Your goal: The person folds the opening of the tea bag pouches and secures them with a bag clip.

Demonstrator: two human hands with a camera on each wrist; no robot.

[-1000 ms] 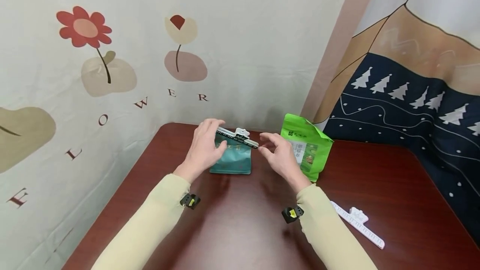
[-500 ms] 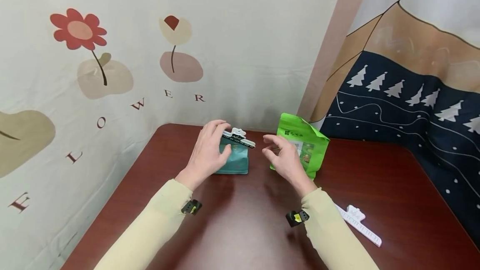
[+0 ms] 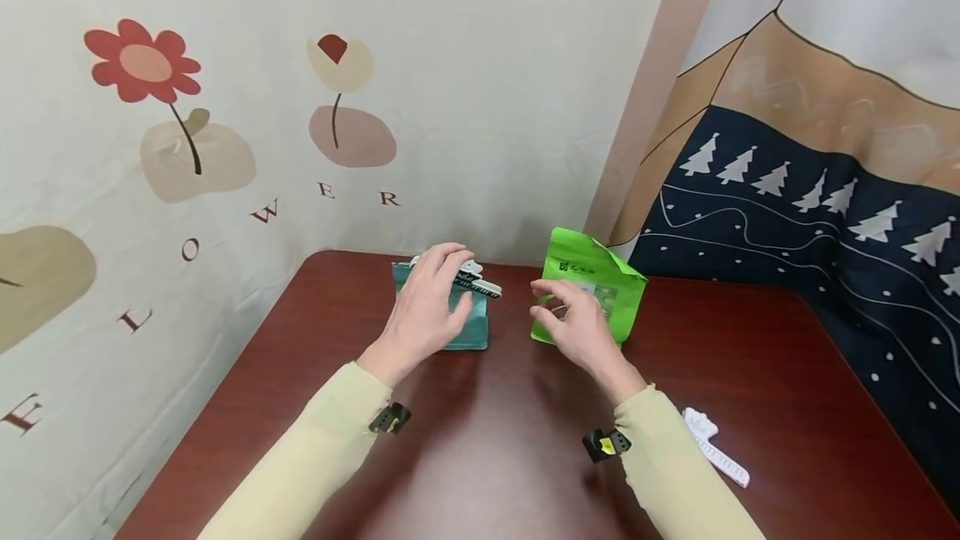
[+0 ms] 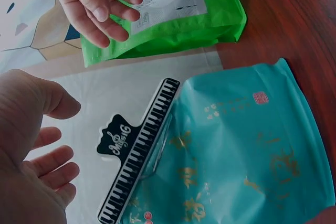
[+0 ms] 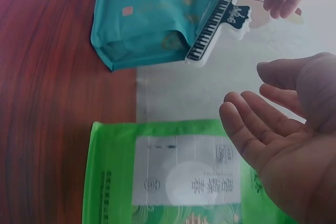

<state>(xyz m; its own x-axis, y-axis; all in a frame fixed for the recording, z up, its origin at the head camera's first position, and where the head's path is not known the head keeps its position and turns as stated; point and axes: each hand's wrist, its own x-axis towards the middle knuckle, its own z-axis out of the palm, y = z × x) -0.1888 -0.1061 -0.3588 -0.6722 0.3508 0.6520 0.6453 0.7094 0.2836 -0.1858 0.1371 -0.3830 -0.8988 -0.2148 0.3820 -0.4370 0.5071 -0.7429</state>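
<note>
A teal pouch stands at the back of the table. Across its top sits a long bag clip with a black-and-white piano-key pattern and a "Music" tab. My left hand hovers in front of the pouch, partly hiding it in the head view. In the left wrist view its relaxed fingers are apart from the clip. To the right, a bright green pouch stands with its top corner bent. My right hand is before it, fingers loosely bent and holding nothing.
A white long clip lies on the dark red-brown table, next to the right forearm. Behind the table hangs a printed cloth with flowers and letters. Both wrists carry small black cameras.
The view has shifted slightly right. My left hand has moved right, in front of the teal pouch and clip. My right hand has drawn away from the clip's end towards the green pouch.
</note>
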